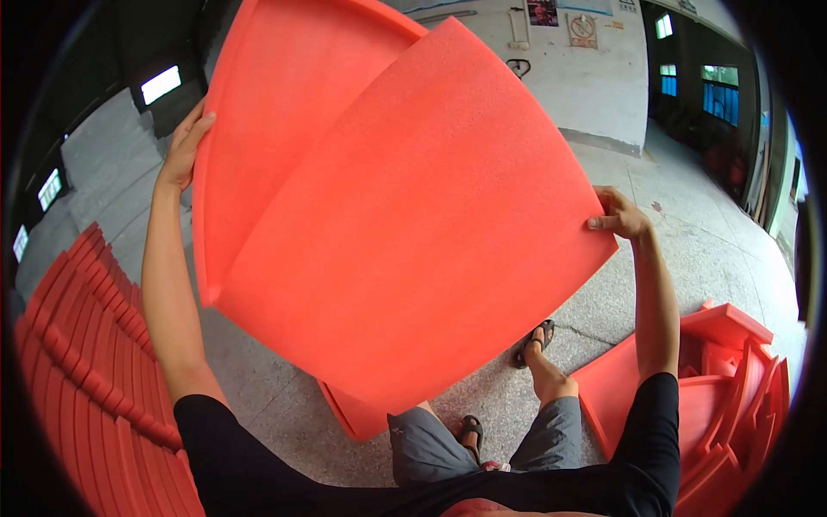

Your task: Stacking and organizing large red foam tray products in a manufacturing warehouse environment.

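fingers (203,127) grip: left hand (183,150), red rimmed tray (289,103); right hand (627,216), panel (431,207) overlapping it

The held red foam (431,224) looks matt, its broad face faintly grained; the stacked red pieces (95,388) share that dull finish. The floor (698,250) looks like speckled stone or concrete, the person's grey shorts (431,450) like creased matt cloth.

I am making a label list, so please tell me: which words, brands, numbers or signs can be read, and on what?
No words or numbers can be read.
Dark poster on the wall: too small.
Square sign beside it: round reddish symbol, words too small.
Pale papers above: too small.
Shorts: tiny pale mark, unreadable.
Held red panels: none visible.
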`<move>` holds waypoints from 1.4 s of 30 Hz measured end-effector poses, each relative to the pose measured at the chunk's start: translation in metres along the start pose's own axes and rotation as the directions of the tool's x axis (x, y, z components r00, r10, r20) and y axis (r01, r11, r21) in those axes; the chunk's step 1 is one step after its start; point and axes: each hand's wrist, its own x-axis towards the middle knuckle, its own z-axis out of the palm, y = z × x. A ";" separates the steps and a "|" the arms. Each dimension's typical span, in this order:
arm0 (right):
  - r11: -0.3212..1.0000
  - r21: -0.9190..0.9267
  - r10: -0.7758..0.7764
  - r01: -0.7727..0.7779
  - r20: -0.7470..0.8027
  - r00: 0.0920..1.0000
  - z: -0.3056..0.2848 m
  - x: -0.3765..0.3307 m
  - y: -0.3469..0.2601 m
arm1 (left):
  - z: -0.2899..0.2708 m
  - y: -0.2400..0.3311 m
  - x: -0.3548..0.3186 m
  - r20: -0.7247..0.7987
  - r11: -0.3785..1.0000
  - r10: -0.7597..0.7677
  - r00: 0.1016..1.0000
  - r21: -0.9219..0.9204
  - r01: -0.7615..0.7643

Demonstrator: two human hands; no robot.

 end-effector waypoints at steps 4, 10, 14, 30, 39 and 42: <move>0.965 0.229 -0.120 0.127 -0.044 0.992 0.011 0.029 0.039 | 0.010 0.035 0.008 0.027 0.992 -0.017 0.999 0.128 0.013; 0.891 0.389 -0.114 0.232 -0.303 0.946 0.033 0.038 0.084 | 0.019 0.048 0.001 0.049 0.851 0.028 0.998 0.523 -0.050; 0.952 0.289 -0.059 0.100 -0.149 0.987 0.019 0.030 0.109 | 0.017 0.055 -0.014 0.159 0.895 -0.041 0.986 0.445 -0.034; 0.935 0.353 0.082 -0.005 -0.202 0.976 0.071 -0.068 0.148 | 0.156 -0.021 -0.059 0.648 0.895 -0.342 0.680 0.005 0.445; 0.783 0.541 0.529 -0.308 -0.318 0.787 0.075 -0.196 0.206 | 0.211 -0.086 -0.088 0.661 0.709 -0.683 0.313 0.495 0.502; 0.746 0.577 0.565 -0.333 -0.282 0.776 0.065 -0.217 0.217 | 0.153 -0.120 -0.127 0.675 0.628 -0.673 0.304 0.304 0.716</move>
